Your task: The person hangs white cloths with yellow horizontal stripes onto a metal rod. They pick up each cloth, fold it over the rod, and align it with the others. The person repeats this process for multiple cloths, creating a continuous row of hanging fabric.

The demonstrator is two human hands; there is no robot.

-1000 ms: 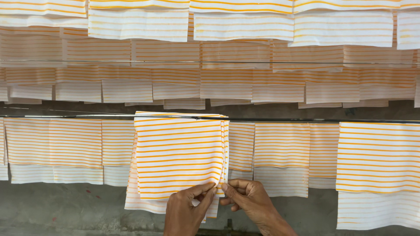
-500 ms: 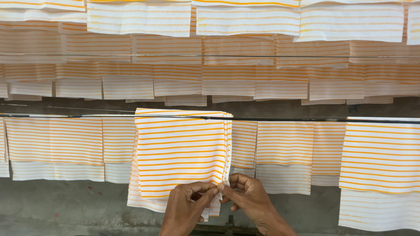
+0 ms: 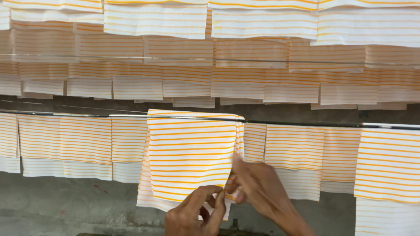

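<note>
A thick stack of white cloths with orange stripes [image 3: 190, 153] hangs folded over a thin line [image 3: 306, 123] right in front of me. My left hand [image 3: 194, 214] pinches the stack's lower edge between thumb and fingers. My right hand [image 3: 258, 188] grips the lower right corner of the same stack, fingers pressed into the layered edges. Both hands sit close together at the bottom of the stack.
More striped cloths hang singly along the same line, to the left [image 3: 65, 140] and right [image 3: 387, 164]. Further rows of striped cloths [image 3: 262, 57] hang on lines higher up and behind. A grey concrete wall [image 3: 65, 201] shows below.
My right hand has slid up along the stack's right edge, and my left hand has dropped slightly lower. The view has tilted a little, so the stack sits lower in frame.
</note>
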